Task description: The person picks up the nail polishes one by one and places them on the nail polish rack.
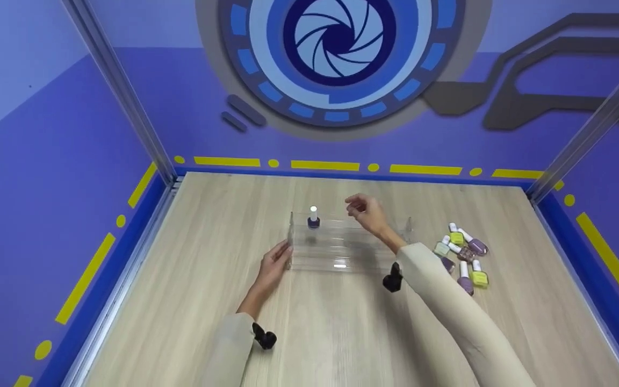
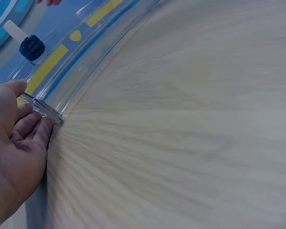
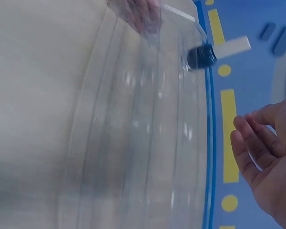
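A clear acrylic tiered rack (image 1: 342, 252) stands on the table, with one dark nail polish bottle (image 1: 314, 217) upright on its top tier near the left end. The bottle has a white cap and dark blue-looking glass. My left hand (image 1: 274, 262) holds the rack's left side panel; in the left wrist view, the thumb lies at the panel's edge and the other fingers curl against its outer side. Above the rack's upper tier, to the right of the bottle, my right hand (image 1: 368, 214) hovers with loosely bent fingers. Nothing is between those fingers in the right wrist view.
Several nail polish bottles lie in a cluster to the right of the rack, among them a yellow bottle (image 1: 480, 278) and a purple bottle (image 1: 479, 246). The right forearm's sleeve (image 1: 449, 301) passes close beside them. A blue printed wall (image 1: 320, 145) bounds the wooden table (image 1: 331, 333) at the back.
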A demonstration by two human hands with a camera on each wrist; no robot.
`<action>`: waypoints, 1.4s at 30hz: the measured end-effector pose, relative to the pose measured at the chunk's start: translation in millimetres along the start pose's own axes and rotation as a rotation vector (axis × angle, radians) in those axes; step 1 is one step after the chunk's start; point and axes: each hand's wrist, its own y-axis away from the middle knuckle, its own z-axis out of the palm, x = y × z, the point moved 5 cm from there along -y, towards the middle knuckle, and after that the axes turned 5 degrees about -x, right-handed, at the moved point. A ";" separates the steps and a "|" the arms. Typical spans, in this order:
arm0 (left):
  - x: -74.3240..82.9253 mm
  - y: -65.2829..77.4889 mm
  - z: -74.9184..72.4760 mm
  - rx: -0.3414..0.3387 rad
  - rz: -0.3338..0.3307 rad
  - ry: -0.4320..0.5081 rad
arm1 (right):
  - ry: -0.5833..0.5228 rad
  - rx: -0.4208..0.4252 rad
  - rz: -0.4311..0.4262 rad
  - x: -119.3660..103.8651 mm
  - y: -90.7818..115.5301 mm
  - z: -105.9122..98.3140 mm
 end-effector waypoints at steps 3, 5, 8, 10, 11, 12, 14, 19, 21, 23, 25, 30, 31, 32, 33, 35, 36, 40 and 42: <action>-0.1 0.2 1.1 -0.008 -0.005 0.013 | 0.034 0.012 0.033 3.2 0.4 -20.7; -1.2 1.5 1.1 -0.003 -0.020 -0.003 | 0.055 0.023 0.060 5.5 1.8 -35.0; -4.3 2.0 0.1 -0.002 -0.031 -0.031 | 0.080 0.047 0.094 10.6 6.2 -55.4; -5.2 1.8 -0.7 -0.001 -0.030 -0.036 | 0.095 0.058 0.114 15.3 10.3 -69.2; -5.2 1.7 -0.7 -0.005 -0.027 -0.034 | 0.112 0.064 0.124 18.1 12.5 -76.5; -4.9 1.5 -0.6 -0.009 -0.020 -0.031 | 0.129 0.075 0.140 21.2 15.1 -84.1; -4.1 1.3 -0.4 -0.011 -0.019 -0.022 | 0.176 0.097 0.166 27.4 20.2 -99.1; -1.7 1.0 -0.4 -0.009 -0.024 -0.010 | 0.257 0.159 0.194 40.5 34.6 -132.7; -1.1 1.1 -0.6 -0.008 -0.026 -0.013 | 0.271 0.178 0.203 44.6 41.3 -144.4; -1.2 1.1 -0.8 -0.005 -0.032 -0.008 | 0.292 0.195 0.223 48.1 48.3 -155.4; -1.1 1.5 -0.7 -0.004 -0.036 -0.014 | 0.309 0.212 0.248 51.3 55.4 -166.2; -1.8 1.2 -0.8 0.002 -0.037 -0.025 | 0.343 0.259 0.315 59.8 68.6 -188.4; -1.9 0.9 -0.8 0.002 -0.034 -0.027 | 0.345 0.268 0.324 61.4 70.5 -191.8; -2.2 0.5 -0.9 0.002 -0.032 -0.029 | 0.352 0.276 0.330 62.8 72.5 -194.8; -2.5 0.1 -0.9 0.003 -0.030 -0.022 | 0.355 0.286 0.334 64.3 74.3 -197.9; -3.3 -0.7 -1.2 0.010 -0.029 -0.015 | 0.365 0.300 0.337 66.6 78.2 -203.1; -3.8 -1.1 -1.4 0.011 -0.026 -0.016 | 0.368 0.304 0.341 67.7 80.4 -205.4; -4.6 -2.1 -2.0 0.027 -0.034 -0.021 | 0.368 0.309 0.363 73.3 89.7 -213.5; -3.8 -1.9 -2.0 0.028 -0.041 -0.018 | 0.375 0.304 0.374 76.0 94.0 -216.9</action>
